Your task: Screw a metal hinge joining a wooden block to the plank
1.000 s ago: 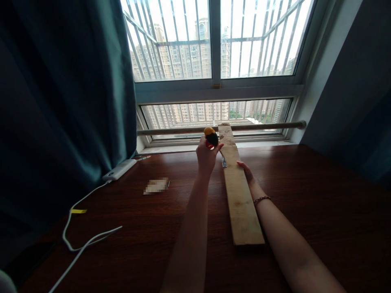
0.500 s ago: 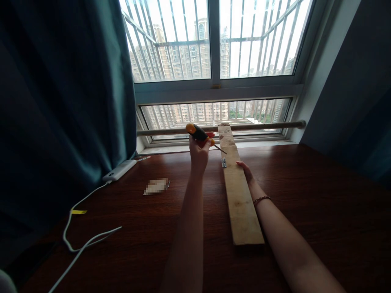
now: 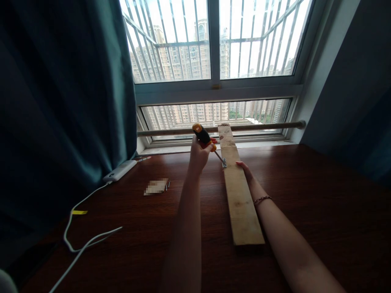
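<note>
My left hand (image 3: pixel 199 156) is closed around the yellow and black handle of a screwdriver (image 3: pixel 202 135). The screwdriver slants down to the right, its tip at a small silvery metal fitting (image 3: pixel 224 163) on the left edge of a long wooden board (image 3: pixel 242 207). Whether the tip sits in a screw is too small to see. My right hand (image 3: pixel 246 170) grips the board's right edge, with the thumb on top and the other fingers hidden. The board's far end reaches the rail by the window.
On the brown tabletop (image 3: pixel 128 260), a blurred pale piece (image 3: pixel 155 187) lies left of my left arm beside thin metal pins or screws (image 3: pixel 169 184). A white power strip (image 3: pixel 119 171) and its cable (image 3: pixel 69 232) run along the left, near the curtain (image 3: pixel 100 89). A rail (image 3: pixel 269 126) crosses below the window.
The screwdriver has come down and slightly right, its tip moving from above the board onto the metal fitting. My right hand and the board have stayed in place.
</note>
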Action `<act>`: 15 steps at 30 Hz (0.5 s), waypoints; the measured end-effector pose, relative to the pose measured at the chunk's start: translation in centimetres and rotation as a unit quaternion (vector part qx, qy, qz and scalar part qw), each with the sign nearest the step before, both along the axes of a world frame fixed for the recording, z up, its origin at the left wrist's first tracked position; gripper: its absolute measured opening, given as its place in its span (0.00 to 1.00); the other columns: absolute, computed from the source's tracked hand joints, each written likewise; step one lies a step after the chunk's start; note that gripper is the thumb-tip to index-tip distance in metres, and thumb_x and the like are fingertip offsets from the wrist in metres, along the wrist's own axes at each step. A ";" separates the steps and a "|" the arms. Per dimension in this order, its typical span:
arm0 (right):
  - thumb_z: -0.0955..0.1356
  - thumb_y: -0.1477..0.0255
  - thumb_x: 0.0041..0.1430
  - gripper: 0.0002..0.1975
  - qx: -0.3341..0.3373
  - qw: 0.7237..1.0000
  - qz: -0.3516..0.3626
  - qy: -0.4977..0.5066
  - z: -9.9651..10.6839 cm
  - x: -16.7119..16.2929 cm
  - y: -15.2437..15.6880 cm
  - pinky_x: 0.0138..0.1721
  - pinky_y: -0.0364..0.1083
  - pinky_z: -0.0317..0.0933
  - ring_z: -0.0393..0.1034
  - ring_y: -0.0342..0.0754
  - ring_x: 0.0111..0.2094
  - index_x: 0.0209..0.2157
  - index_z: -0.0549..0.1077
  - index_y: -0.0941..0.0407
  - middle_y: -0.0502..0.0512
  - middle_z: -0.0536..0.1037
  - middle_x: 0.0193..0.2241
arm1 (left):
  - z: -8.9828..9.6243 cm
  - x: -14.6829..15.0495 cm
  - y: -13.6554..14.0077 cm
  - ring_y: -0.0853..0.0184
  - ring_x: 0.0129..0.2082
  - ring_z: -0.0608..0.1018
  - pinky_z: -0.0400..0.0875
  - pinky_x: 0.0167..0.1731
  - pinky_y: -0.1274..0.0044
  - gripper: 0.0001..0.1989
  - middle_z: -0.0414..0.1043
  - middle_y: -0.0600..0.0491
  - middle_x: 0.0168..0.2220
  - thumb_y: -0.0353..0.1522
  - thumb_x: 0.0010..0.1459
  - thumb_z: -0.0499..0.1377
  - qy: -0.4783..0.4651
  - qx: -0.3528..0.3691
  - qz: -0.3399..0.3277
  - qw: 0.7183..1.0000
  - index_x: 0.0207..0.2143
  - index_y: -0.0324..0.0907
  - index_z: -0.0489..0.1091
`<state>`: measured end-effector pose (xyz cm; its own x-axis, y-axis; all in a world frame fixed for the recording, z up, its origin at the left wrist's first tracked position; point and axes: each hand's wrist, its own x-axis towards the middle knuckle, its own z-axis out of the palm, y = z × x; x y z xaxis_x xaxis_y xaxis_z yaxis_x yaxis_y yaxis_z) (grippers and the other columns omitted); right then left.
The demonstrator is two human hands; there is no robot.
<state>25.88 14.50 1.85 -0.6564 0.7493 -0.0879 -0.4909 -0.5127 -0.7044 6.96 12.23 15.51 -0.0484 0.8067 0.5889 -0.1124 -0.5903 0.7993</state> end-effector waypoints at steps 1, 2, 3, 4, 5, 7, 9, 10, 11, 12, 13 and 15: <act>0.57 0.55 0.52 0.26 -0.002 1.000 -0.006 -0.004 -0.1 0.0 0.0 0.33 0.48 0.65 0.71 0.51 0.31 0.43 0.67 0.61 0.59 0.76 0.32 | 0.0 0.3 0.0 0.65 0.34 0.76 0.70 0.35 0.71 0.13 0.71 0.50 0.32 0.24 0.44 0.57 0.011 0.004 -0.001 1.000 0.33 0.40 0.59; 0.57 0.55 0.52 0.26 -0.003 1.000 -0.014 -0.008 -0.1 0.0 0.0 0.34 0.48 0.65 0.71 0.51 0.31 0.43 0.67 0.61 0.59 0.76 0.32 | -0.1 0.5 0.0 0.65 0.34 0.76 0.70 0.35 0.72 0.13 0.71 0.50 0.32 0.24 0.44 0.57 0.019 0.007 0.001 1.000 0.33 0.40 0.59; 0.58 0.55 0.52 0.26 -0.003 1.000 -0.021 -0.013 -0.2 0.1 0.1 0.34 0.48 0.65 0.71 0.51 0.32 0.43 0.67 0.61 0.59 0.76 0.32 | -0.2 0.7 0.0 0.65 0.34 0.76 0.70 0.35 0.72 0.13 0.71 0.51 0.32 0.24 0.43 0.57 0.026 0.010 0.004 1.000 0.33 0.40 0.59; 0.58 0.55 0.51 0.26 -0.004 1.000 -0.025 -0.017 -0.3 0.1 0.1 0.34 0.48 0.65 0.71 0.51 0.32 0.43 0.67 0.61 0.60 0.76 0.32 | -0.2 0.8 0.0 0.65 0.34 0.75 0.70 0.35 0.72 0.13 0.71 0.51 0.32 0.24 0.43 0.57 0.031 0.012 0.009 0.999 0.33 0.40 0.59; 0.58 0.54 0.51 0.27 -0.005 0.999 -0.026 -0.020 -0.3 0.1 0.1 0.34 0.48 0.65 0.71 0.51 0.32 0.42 0.67 0.61 0.60 0.76 0.32 | -0.3 1.0 0.0 0.66 0.34 0.75 0.70 0.35 0.72 0.13 0.71 0.51 0.32 0.24 0.43 0.57 0.035 0.014 0.012 0.999 0.34 0.40 0.59; 0.58 0.54 0.51 0.27 -0.010 0.999 -0.022 -0.024 -0.4 0.1 0.2 0.33 0.48 0.65 0.71 0.51 0.31 0.42 0.67 0.61 0.60 0.76 0.32 | -0.4 1.1 0.1 0.66 0.33 0.75 0.70 0.35 0.72 0.14 0.71 0.51 0.32 0.24 0.43 0.57 0.042 0.016 0.018 0.999 0.34 0.40 0.59; 0.58 0.54 0.51 0.27 -0.014 0.999 -0.021 -0.022 -0.4 0.1 0.2 0.33 0.48 0.65 0.71 0.51 0.31 0.42 0.67 0.61 0.59 0.76 0.32 | -0.5 1.0 0.1 0.66 0.33 0.75 0.70 0.36 0.72 0.14 0.71 0.51 0.32 0.24 0.44 0.57 0.044 0.017 0.023 0.999 0.34 0.40 0.58; 0.58 0.54 0.51 0.26 -0.014 0.999 -0.023 -0.019 -0.4 0.1 0.2 0.34 0.48 0.65 0.71 0.51 0.31 0.42 0.67 0.60 0.59 0.76 0.31 | -0.5 1.0 0.1 0.66 0.33 0.75 0.70 0.36 0.72 0.14 0.71 0.51 0.32 0.24 0.44 0.57 0.044 0.016 0.024 0.999 0.34 0.40 0.58; 0.58 0.54 0.51 0.26 -0.014 0.999 -0.025 -0.018 -0.3 0.0 0.2 0.34 0.48 0.65 0.71 0.51 0.31 0.42 0.67 0.60 0.59 0.76 0.31 | -0.5 1.0 0.2 0.66 0.34 0.75 0.69 0.36 0.72 0.14 0.72 0.51 0.31 0.24 0.44 0.57 0.043 0.015 0.025 0.999 0.34 0.40 0.58; 0.58 0.54 0.52 0.26 -0.013 0.999 -0.028 -0.018 -0.3 0.0 0.2 0.34 0.48 0.65 0.71 0.51 0.31 0.42 0.67 0.60 0.59 0.76 0.31 | -0.6 0.9 0.2 0.66 0.34 0.75 0.69 0.36 0.72 0.14 0.72 0.51 0.31 0.24 0.44 0.57 0.041 0.014 0.025 0.999 0.34 0.40 0.58; 0.58 0.54 0.52 0.26 -0.012 0.999 -0.029 -0.018 -0.3 0.0 0.1 0.34 0.48 0.65 0.71 0.50 0.31 0.42 0.67 0.60 0.59 0.76 0.31 | -0.6 0.9 0.2 0.66 0.34 0.75 0.69 0.36 0.72 0.14 0.72 0.51 0.31 0.24 0.44 0.57 0.040 0.012 0.023 0.999 0.34 0.40 0.58; 0.58 0.54 0.52 0.26 -0.010 0.999 -0.032 -0.020 -0.2 -0.1 0.0 0.33 0.48 0.65 0.71 0.50 0.31 0.42 0.67 0.60 0.59 0.76 0.31 | -0.6 1.0 0.2 0.66 0.34 0.75 0.70 0.35 0.73 0.14 0.72 0.51 0.31 0.24 0.44 0.57 0.037 0.009 0.019 0.999 0.34 0.40 0.58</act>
<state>25.81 14.51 1.67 -0.6022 0.7880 -0.1282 -0.4946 -0.4943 -0.7148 7.94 12.47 14.89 -0.0352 0.7947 0.6060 -0.0305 -0.6069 0.7942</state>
